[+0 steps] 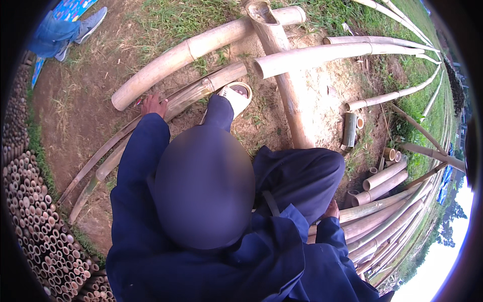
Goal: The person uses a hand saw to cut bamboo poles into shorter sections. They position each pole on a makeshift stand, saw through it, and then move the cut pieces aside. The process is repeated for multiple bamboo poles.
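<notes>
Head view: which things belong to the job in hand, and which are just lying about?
Seemingly part of the job:
bamboo pole at the left hand
small red thing by its fingers, too small to identify
possibly the long poles beside the right hand

Seemingly lying about:
short greenish bamboo piece
stacked cut tubes, left
patterned blue sheet, upper left

left hand [154,106]: soil [85,113] leftward free, pole [166,69] (thick, slanting) blocks ahead
</notes>
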`<state>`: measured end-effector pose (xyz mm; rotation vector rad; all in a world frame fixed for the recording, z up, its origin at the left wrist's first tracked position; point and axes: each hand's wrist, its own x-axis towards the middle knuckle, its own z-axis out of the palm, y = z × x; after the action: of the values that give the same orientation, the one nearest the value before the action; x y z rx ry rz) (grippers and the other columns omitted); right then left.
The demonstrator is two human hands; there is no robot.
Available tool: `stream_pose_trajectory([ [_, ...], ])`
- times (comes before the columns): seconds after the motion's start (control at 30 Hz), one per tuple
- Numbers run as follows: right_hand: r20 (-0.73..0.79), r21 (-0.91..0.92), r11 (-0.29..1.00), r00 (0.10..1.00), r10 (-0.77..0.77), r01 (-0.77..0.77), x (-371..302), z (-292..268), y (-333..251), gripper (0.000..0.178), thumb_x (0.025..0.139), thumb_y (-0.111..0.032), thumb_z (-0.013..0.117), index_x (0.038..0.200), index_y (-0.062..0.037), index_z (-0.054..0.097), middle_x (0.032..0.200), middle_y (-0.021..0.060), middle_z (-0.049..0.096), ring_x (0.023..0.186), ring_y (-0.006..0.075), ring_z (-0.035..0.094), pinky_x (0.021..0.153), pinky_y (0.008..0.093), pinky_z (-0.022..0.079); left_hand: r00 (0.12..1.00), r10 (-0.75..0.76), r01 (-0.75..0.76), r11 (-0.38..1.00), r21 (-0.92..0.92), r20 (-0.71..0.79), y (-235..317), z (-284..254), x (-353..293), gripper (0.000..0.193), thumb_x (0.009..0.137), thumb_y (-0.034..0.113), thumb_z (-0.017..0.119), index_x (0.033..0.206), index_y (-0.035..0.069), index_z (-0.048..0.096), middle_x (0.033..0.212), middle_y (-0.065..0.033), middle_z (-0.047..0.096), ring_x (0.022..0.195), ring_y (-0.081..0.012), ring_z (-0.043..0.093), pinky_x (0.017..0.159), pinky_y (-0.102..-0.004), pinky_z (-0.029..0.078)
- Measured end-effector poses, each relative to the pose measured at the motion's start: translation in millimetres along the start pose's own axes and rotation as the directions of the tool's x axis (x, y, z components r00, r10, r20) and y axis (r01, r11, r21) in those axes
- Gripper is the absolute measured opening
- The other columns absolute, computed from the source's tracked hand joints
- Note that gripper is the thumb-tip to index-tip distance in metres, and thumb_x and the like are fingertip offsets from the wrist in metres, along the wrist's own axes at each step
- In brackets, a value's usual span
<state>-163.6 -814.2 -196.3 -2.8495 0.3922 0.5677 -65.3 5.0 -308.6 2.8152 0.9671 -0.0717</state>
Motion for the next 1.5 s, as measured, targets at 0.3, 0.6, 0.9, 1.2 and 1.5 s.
stream_pose_trajectory([
  [0.3, -0.215, 0.369, 0.927, 0.966, 0.146, -0.059, 11, -31, -15, 0.029, 0.090, -0.008, 0.067, 0.118, -0.0046, 0.061, 0.093, 0.0136, 0.073, 0.079, 0.0221, 0.074, 0.073, 0.0353, 0.058, 0.949, 0.316, -0.305, 0.910, -0.281, -0.008, 70, -50, 24, 0.030, 0.098, 0.029, 0.064, 0.124, 0.015, 0.066, 0.113, -0.0117, 0.074, 0.099, -0.0311, 0.071, 0.090, -0.0439, 0.051],
  [0.6, -0.429, 0.233, 0.917, 0.880, -0.201, 0.323, 20, -68, -201, 0.063, 0.093, -0.028, 0.073, 0.146, -0.0062, 0.047, 0.139, 0.0238, 0.049, 0.131, 0.0438, 0.047, 0.113, 0.0531, 0.038, 0.725, 0.678, -0.535, 0.668, -0.517, 0.125, 319, -168, 59, 0.033, 0.089, 0.024, 0.074, 0.119, 0.009, 0.069, 0.101, -0.0113, 0.076, 0.089, -0.0263, 0.073, 0.081, -0.0399, 0.056],
  [0.9, -0.304, 0.209, 0.957, 0.944, -0.133, 0.202, 33, -67, -218, 0.072, 0.085, -0.023, 0.071, 0.151, -0.0118, 0.043, 0.150, 0.0307, 0.039, 0.136, 0.0500, 0.041, 0.114, 0.0571, 0.037, 0.374, 0.731, -0.531, 0.673, -0.514, 0.571, 450, -158, 102, 0.102, 0.076, 0.052, 0.089, 0.145, -0.011, 0.048, 0.136, -0.0283, 0.064, 0.130, -0.0359, 0.060, 0.110, -0.0425, 0.047],
  [1.2, -0.263, 0.333, 0.928, 0.962, -0.075, 0.163, 39, -74, -219, 0.070, 0.083, -0.025, 0.073, 0.148, -0.0116, 0.048, 0.148, 0.0300, 0.041, 0.137, 0.0492, 0.041, 0.114, 0.0563, 0.037, 0.607, 0.640, -0.722, 0.692, -0.009, 0.470, 513, -140, 45, 0.110, 0.069, 0.070, 0.081, 0.141, -0.007, 0.046, 0.124, -0.0283, 0.067, 0.117, -0.0375, 0.067, 0.103, -0.0480, 0.051],
  [1.5, -0.220, 0.327, 0.938, 0.975, -0.039, 0.111, 34, -75, -217, 0.072, 0.082, -0.029, 0.074, 0.148, -0.0172, 0.047, 0.151, 0.0257, 0.039, 0.141, 0.0475, 0.038, 0.115, 0.0579, 0.035, 0.680, 0.692, -0.719, 0.694, 0.039, 0.243, 469, -148, 27, 0.066, 0.072, 0.033, 0.079, 0.120, -0.007, 0.057, 0.102, -0.0243, 0.073, 0.099, -0.0375, 0.072, 0.091, -0.0476, 0.056],
])
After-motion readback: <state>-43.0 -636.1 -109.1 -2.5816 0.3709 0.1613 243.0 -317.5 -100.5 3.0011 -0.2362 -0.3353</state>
